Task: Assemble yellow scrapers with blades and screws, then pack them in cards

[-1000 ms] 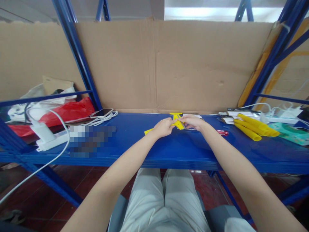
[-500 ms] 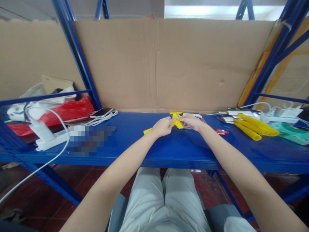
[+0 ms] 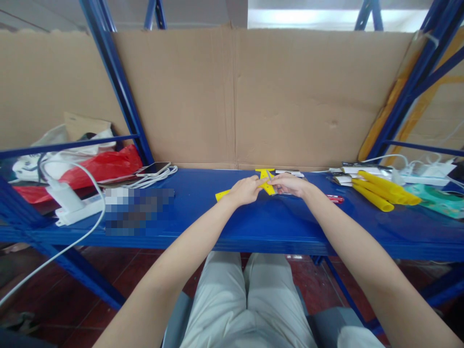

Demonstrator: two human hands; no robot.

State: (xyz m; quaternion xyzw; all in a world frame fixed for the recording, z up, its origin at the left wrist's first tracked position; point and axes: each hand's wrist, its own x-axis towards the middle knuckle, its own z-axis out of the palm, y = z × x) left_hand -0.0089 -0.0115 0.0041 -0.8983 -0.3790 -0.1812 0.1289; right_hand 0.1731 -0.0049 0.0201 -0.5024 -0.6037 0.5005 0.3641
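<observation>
A flat yellow piece with a crossbar, shaped like a toy plane, lies at the back of the blue tabletop between my hands. My left hand grips it from the left, fingers bent and fingertips on its middle. From the right, my right hand pinches at the same spot with thumb and fingers together. A thin grey strip shows by the right fingertips; what it is I cannot make out. Beside my left wrist lies another yellow piece, partly covered by the arm.
Rolled yellow tubes lie at the right near white packets. A red-handled tool rests beyond my right wrist. White cables, a power strip and a red bag are at the left. Cardboard walls the back.
My fingers have shifted slightly on the yellow plane-shaped piece, and more of its middle and the grey strip shows. Otherwise both hands stay in place.
</observation>
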